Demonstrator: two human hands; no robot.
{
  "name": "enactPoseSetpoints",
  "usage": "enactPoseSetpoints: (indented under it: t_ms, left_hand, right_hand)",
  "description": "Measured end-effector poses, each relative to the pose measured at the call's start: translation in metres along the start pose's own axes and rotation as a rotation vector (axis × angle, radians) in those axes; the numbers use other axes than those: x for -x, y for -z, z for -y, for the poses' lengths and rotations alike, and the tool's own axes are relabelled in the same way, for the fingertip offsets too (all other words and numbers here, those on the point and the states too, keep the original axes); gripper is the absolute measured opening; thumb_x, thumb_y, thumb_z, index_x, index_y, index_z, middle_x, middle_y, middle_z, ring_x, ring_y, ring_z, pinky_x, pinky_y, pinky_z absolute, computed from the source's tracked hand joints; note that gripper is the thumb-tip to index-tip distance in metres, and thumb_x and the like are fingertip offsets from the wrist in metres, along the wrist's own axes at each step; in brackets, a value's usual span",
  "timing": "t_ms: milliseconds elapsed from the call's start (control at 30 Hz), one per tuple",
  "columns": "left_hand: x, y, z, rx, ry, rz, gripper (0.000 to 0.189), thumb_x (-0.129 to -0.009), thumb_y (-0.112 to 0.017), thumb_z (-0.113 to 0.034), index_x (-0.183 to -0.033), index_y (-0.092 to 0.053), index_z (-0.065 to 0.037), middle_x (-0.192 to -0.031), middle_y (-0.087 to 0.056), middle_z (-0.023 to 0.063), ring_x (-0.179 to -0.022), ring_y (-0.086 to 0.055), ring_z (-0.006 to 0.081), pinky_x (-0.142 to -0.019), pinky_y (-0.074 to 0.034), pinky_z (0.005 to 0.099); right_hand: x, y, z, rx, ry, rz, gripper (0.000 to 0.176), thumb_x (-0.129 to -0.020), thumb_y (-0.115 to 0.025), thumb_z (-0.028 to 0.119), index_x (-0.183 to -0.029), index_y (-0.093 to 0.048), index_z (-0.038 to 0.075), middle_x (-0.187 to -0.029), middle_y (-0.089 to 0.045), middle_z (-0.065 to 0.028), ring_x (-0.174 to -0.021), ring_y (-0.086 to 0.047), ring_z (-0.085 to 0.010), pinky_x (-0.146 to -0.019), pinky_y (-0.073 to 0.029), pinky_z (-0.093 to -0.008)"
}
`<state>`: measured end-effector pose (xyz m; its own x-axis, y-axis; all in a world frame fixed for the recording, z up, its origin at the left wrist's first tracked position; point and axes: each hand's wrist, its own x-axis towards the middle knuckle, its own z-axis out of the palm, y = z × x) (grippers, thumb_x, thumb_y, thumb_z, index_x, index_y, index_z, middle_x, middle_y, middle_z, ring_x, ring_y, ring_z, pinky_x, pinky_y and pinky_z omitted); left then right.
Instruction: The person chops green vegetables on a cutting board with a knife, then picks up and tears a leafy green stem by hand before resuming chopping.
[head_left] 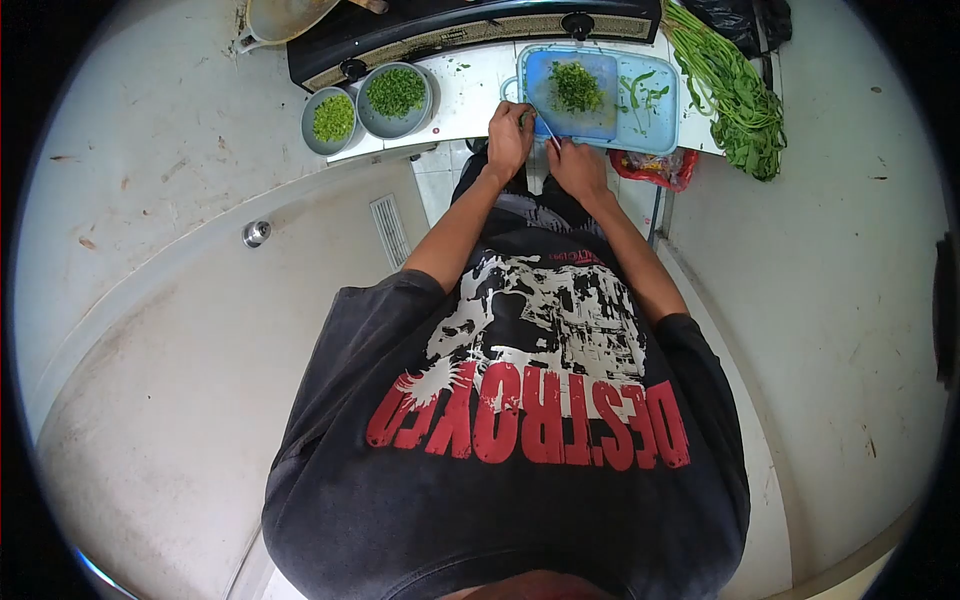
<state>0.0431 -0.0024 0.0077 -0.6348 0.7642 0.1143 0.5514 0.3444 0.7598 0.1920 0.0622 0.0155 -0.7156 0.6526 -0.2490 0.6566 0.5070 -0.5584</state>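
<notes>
My right hand (578, 168) is closed around the handle of a knife (544, 124). Its blade slants up and left across the near-left corner of a blue cutting board (545, 72). Close to the blade tip, my left hand (512, 135) has its fingers curled at the board's left edge. A bit of dark green shows at those fingers, too small to name. A pile of chopped greens (576, 88) lies on the board. The board rests in a light blue tray (668, 125), where loose green scraps (642, 92) lie on the right side.
Two grey bowls of chopped greens, a larger bowl (427, 112) and a smaller bowl (309, 130), stand left. A black stove (440, 45) runs behind. Long leafy greens (735, 105) hang over the counter's right end. A red bag (683, 172) sits below the tray.
</notes>
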Motion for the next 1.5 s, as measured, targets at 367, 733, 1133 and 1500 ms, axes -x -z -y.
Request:
enactPoseSetpoints:
  t_ms: [367, 733, 1133, 1500]
  left_hand:
    - [0.001, -0.006, 0.003, -0.026, 0.052, -0.027, 0.006, -0.084, -0.072, -0.003, -0.09, -0.073, -0.001, -0.086, -0.064, 0.0196, -0.079, -0.066, 0.0359, -0.073, -0.052, 0.0426]
    - [0.0, -0.015, 0.001, 0.014, 0.005, -0.058, 0.009, -0.081, -0.07, 0.004, -0.089, -0.07, 0.001, -0.087, -0.059, 0.0181, -0.085, -0.061, 0.0365, -0.077, -0.05, 0.0438]
    - [0.002, -0.008, 0.0, 0.014, -0.055, -0.036, 0.01, -0.082, -0.067, 0.006, -0.091, -0.071, 0.002, -0.087, -0.063, 0.0174, -0.085, -0.062, 0.0371, -0.079, -0.05, 0.0445]
    - [0.001, -0.006, -0.001, 0.022, 0.053, -0.036, 0.011, -0.086, -0.071, -0.005, -0.096, -0.073, 0.0, -0.088, -0.069, 0.0193, -0.084, -0.069, 0.0345, -0.077, -0.054, 0.0406]
  right_hand:
    - [0.001, -0.007, -0.004, 0.072, -0.021, 0.024, 0.043, -0.098, -0.056, 0.039, -0.088, -0.072, 0.0, -0.077, -0.07, -0.0268, -0.072, -0.071, -0.0447, -0.071, -0.057, -0.0543]
    - [0.018, 0.01, -0.015, 0.011, -0.098, 0.008, 0.047, -0.1, -0.054, 0.042, -0.089, -0.07, -0.001, -0.076, -0.069, -0.0284, -0.073, -0.07, -0.0465, -0.07, -0.056, -0.0552]
    - [-0.016, 0.004, 0.003, 0.003, -0.078, 0.052, 0.046, -0.101, -0.053, 0.041, -0.091, -0.072, 0.0, -0.079, -0.07, -0.0275, -0.078, -0.071, -0.0456, -0.074, -0.057, -0.0547]
    - [-0.02, 0.008, -0.002, 0.025, -0.02, 0.038, 0.046, -0.1, -0.055, 0.042, -0.091, -0.072, 0.0, -0.074, -0.069, -0.0276, -0.072, -0.07, -0.0455, -0.07, -0.058, -0.054]
